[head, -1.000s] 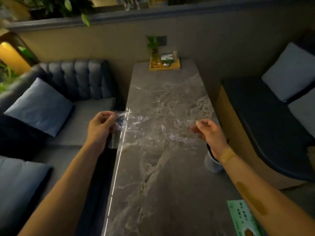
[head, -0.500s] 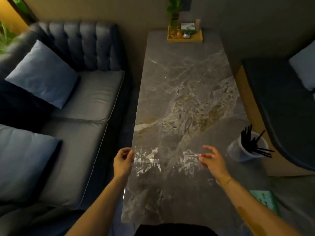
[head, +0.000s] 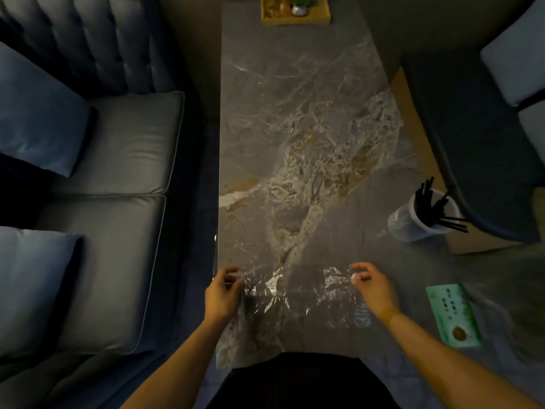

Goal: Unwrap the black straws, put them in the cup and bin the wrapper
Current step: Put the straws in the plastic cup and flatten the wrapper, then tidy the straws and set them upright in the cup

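Observation:
A clear crinkled plastic wrapper (head: pixel 298 293) is stretched flat over the near end of the marble table (head: pixel 295 128). My left hand (head: pixel 222 293) pinches its left edge at the table's left rim. My right hand (head: pixel 373 286) pinches its right edge between thumb and fingers. Several black straws (head: pixel 433 206) stand in a translucent plastic cup (head: pixel 413 222) at the table's right edge, beyond my right hand. No bin is in view.
A green printed card (head: pixel 454 315) lies on the table to the right of my right hand. A yellow tray (head: pixel 295 11) with small items sits at the far end. A blue sofa (head: pixel 118 172) with cushions runs along the left; a dark bench (head: pixel 472 128) is on the right.
The view has tilted down and the cup with straws has come into sight. Both hands have brought the wrapper lower and nearer, stretched over the table's near end.

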{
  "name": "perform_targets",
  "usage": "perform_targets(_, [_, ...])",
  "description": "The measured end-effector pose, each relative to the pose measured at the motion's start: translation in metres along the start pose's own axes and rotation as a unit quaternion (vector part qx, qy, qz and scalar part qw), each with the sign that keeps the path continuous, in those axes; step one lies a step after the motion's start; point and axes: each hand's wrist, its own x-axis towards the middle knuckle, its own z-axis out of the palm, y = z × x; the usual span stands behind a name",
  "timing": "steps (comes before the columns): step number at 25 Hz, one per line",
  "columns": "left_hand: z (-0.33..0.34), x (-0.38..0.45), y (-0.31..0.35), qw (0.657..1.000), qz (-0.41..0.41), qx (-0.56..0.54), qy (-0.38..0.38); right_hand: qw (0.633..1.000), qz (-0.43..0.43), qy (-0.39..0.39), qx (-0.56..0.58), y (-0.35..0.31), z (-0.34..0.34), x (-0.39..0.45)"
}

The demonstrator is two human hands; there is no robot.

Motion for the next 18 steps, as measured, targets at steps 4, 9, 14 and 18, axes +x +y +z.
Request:
perform_targets(4, [-0.002, 0.001, -0.005, 0.998, 0.029, 0.05, -0.006, 1.0, -0.016, -0.005, 0.0, 0.001, 0.006, -0.001])
perform_targets(9, [-0.004, -0.004, -0.016, 0.997, 0.041, 0.059, -0.004, 0.998, -0.032, -0.015, -0.047, 0.006, 0.008, -0.009])
perform_targets(14, [-0.004, -0.016, -0.009, 0.997, 0.044, 0.059, 0.016, 0.989, -0.084, -0.018, -0.124, 0.01, -0.005, -0.014])
perform_targets(18, [0.001, -0.033, 0.008, 0.973, 0.139, 0.184, 0.014, 0.963, -0.151, -0.02, -0.222, 0.013, -0.022, -0.019])
